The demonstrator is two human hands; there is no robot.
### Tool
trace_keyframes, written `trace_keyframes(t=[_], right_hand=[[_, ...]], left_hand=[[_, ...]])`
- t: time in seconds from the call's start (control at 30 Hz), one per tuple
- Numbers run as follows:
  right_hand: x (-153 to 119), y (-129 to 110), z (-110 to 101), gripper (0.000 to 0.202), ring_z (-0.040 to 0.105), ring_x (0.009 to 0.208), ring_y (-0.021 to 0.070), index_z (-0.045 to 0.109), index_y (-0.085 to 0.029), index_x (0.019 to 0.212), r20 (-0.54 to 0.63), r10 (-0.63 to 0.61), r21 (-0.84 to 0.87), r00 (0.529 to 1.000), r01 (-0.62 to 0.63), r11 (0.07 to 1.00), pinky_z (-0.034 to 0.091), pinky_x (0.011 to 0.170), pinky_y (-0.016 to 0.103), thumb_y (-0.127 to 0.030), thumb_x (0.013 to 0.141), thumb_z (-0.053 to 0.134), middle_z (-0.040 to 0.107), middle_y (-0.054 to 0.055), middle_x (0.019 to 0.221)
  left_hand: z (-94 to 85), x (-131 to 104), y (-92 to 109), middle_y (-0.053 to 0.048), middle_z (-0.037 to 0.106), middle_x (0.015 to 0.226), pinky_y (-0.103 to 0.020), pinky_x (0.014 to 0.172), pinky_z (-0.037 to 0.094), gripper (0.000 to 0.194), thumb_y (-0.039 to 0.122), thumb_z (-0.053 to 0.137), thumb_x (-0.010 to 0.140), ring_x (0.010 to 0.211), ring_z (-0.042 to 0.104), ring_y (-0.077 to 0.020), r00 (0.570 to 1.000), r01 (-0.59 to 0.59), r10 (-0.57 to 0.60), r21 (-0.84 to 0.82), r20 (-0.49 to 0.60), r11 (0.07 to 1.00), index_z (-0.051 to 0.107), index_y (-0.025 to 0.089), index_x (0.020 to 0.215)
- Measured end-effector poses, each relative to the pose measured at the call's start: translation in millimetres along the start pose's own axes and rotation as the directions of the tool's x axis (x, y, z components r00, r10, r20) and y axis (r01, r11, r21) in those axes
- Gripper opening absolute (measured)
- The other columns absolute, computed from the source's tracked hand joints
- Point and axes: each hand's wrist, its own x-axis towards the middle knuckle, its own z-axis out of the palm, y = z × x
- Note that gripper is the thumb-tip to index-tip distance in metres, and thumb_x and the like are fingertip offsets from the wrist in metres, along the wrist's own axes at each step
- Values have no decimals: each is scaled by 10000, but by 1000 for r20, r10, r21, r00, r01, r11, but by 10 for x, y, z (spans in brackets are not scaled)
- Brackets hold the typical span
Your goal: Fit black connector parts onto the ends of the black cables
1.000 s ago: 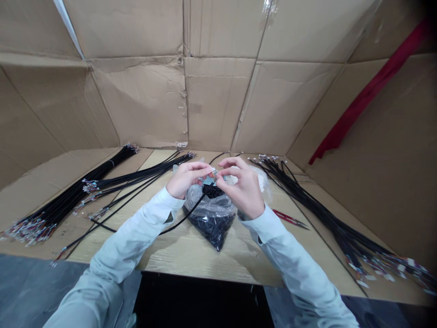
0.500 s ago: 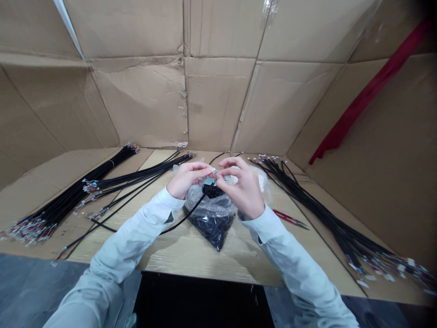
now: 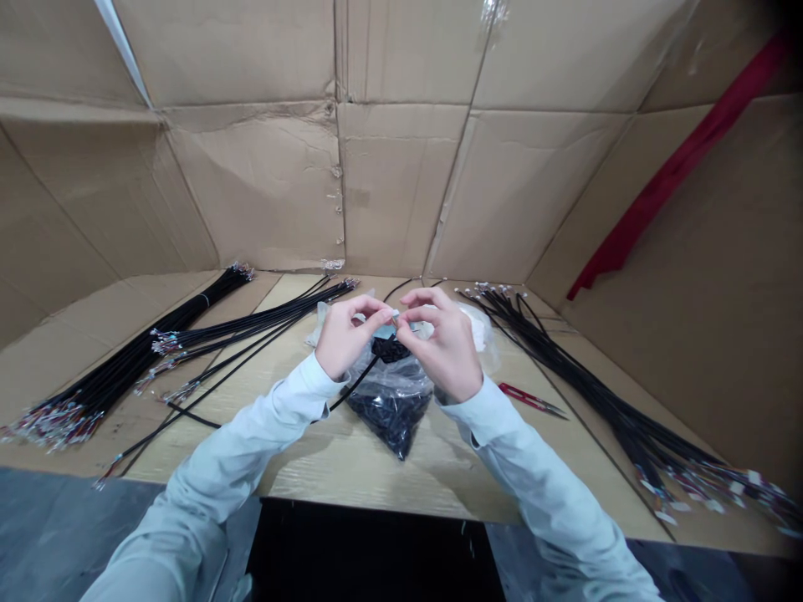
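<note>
My left hand pinches a small white connector between thumb and index finger. Close against it, my right hand is closed in a pinch on the thin wires at the connector, its fingertips almost touching the left ones. From there a black cable slopes down to the left, passing behind my left wrist. Below both hands sits a clear plastic bag full of small black pieces, its mouth open with black pieces showing. Finer detail of the wires is hidden by my fingers.
On the left lie a tied bundle of black cables and a looser group of cables. More cables fan out on the right, beside red-handled snips. Cardboard walls enclose the table.
My left hand has turned slightly and shifted a little to the right, its fingers more bent over the connector. The right hand stays almost in place.
</note>
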Motion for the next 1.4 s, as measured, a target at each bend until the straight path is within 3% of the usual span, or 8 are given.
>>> trace_keyframes(t=[0.27,0.67,0.83,0.93,1.2,1.3,1.4], right_hand=[[-13,-13,27,104,540,839,114,603,-136,643,-31,-37,29,999,37,999,444,782,273,-163,714,531,554,58,920],[-11,6,45,107,539,858,120,611,-140,658,-41,-56,1,998,56,998,463,793,282,-174,723,532,552,65,917],[92,73,-149,151,557,909,135,657,-155,729,-29,-22,17,999,23,1000,464,844,328,-230,759,530,574,62,1073],[162,128,-321,173,573,900,142,675,-157,768,-74,57,25,996,-55,998,496,768,314,-259,764,535,577,70,1089],[223,231,-522,129,593,875,145,683,-160,772,103,213,-29,972,-211,977,516,692,264,-223,704,594,608,60,1014],[218,248,-518,147,581,904,148,684,-169,810,153,229,-124,961,-211,969,504,692,249,-215,706,590,594,61,1038],[199,252,-460,158,574,884,143,681,-171,829,290,238,-209,927,-181,961,485,681,236,-221,718,581,603,59,997]], left_hand=[[-10,-13,16,-31,632,709,-219,596,388,227,352,572,732,674,549,-124,1000,-5,7,55,-26,998,635,135,750],[-4,-4,14,-31,635,707,-223,596,396,212,341,575,728,665,549,-120,1000,8,-8,9,-26,1000,624,135,733],[-21,52,-11,-27,618,669,-218,548,376,207,338,595,707,618,524,-103,997,74,-73,-113,13,991,610,131,709],[-20,59,-7,-28,612,660,-217,519,361,214,343,603,695,607,515,-102,995,104,-104,-114,11,988,607,129,702],[-23,59,-6,-31,608,655,-204,491,349,217,334,597,698,594,503,-96,994,114,-113,-112,13,987,600,118,709],[-24,62,-19,-28,607,656,-195,487,354,223,338,598,701,595,504,-92,995,105,-104,-118,13,987,599,116,715],[-25,62,-28,-27,607,652,-188,478,354,225,340,602,698,590,506,-90,994,107,-106,-129,15,986,599,116,719]])
